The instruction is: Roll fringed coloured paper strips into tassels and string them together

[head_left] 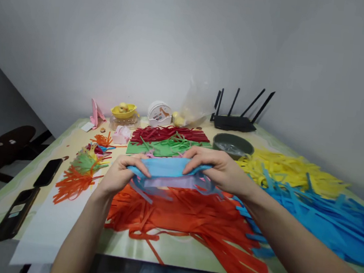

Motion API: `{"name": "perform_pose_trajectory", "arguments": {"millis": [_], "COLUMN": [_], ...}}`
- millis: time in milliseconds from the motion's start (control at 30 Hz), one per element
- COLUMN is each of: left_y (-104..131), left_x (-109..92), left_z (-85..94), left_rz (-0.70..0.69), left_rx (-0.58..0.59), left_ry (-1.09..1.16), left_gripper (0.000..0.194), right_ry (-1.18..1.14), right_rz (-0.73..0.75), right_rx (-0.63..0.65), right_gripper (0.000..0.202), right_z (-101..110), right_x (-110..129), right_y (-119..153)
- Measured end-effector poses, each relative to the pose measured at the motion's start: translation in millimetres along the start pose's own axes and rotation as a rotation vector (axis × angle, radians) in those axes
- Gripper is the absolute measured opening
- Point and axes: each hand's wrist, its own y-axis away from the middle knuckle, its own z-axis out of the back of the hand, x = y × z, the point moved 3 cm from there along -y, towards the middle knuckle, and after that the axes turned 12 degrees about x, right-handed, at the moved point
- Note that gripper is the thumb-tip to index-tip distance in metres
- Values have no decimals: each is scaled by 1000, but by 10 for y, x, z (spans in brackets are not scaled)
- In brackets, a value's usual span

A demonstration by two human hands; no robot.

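Note:
Stretched between my two hands is a blue fringed paper strip (pixel 164 167), its cut ends hanging loose and blurred below. At its left end, my left hand (pixel 121 170) pinches it between thumb and fingers. The other end is gripped by my right hand (pixel 213 166), fingers over the top edge. Underneath the hands lies a heap of orange fringed paper (pixel 179 215). Behind them are green fringed paper (pixel 148 148) and dark red fringed paper (pixel 172 134). Small multicoloured tassels (pixel 83 162) rest to the left of my left hand.
Yellow fringes (pixel 296 171) and blue fringes (pixel 317 217) cover the right side. A black router (pixel 234 123) and a dark green bowl (pixel 234 143) stand behind. Two phone-like items, a black phone (pixel 48 172) and a dark case (pixel 15 214), lie left beside white paper (pixel 49 220).

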Motion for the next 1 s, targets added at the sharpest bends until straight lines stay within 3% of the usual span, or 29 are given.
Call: {"name": "perform_pose_trajectory", "arguments": {"millis": [167, 267, 367, 500, 600, 767, 933, 1000], "left_y": [73, 110, 82, -26, -95, -125, -84, -48], "left_x": [-221, -291, -311, -260, -203, -182, -196, -173], "left_z": [-21, -50, -88, -166, -232, -277, -305, -304], "left_rz": [-1, 44, 2, 27, 149, 170, 192, 213], "left_rx": [187, 284, 229, 89, 118, 147, 138, 101], "left_ry": [-375, -467, -385, -263, -395, -466, -386, -288], "left_gripper": [33, 24, 23, 44, 20, 29, 26, 23], "right_ry": [72, 109, 194, 267, 279, 232, 258, 236], "right_rz": [-22, -59, -64, -18, -19, -177, -301, -322], "right_rx": [191, 210, 137, 95, 137, 14, 221, 165], "right_gripper": [29, 24, 25, 20, 19, 34, 22, 24], "right_z": [97, 121, 80, 3, 25, 167, -27, -100], "right_x": [28, 49, 99, 219, 291, 255, 89, 48], "right_y": [52, 55, 37, 38, 53, 6, -43, -8]}}
